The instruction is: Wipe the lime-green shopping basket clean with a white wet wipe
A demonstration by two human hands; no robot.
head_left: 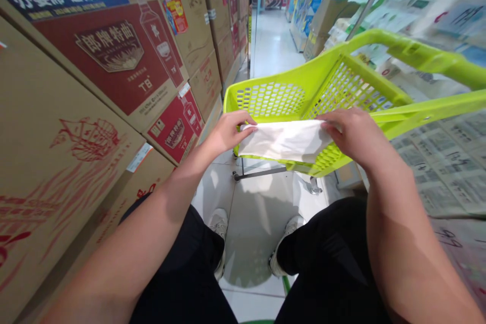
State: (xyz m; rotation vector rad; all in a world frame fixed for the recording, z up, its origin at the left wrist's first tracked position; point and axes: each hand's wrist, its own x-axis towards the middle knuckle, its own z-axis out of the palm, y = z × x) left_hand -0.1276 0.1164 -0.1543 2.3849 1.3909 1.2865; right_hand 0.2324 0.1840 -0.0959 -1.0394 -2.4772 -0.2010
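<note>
A white cloth or tissue [286, 140] is stretched between my two hands over the near rim of a lime-green shopping cart [281, 98]. My left hand [227, 130] pinches its left end with fingers closed. My right hand [351, 131] grips its right end, fingers curled over the cloth. The cart's basket looks empty; its green handle [413, 50] runs up to the right. My legs in black trousers and white shoes [219, 228] are below.
Stacked cardboard boxes [114, 71] with red labels form a wall on the left. Shelves of packaged goods [436, 15] line the right. A narrow tiled aisle [271, 43] runs ahead past the cart. The cart's wheel frame [261, 173] stands on the floor.
</note>
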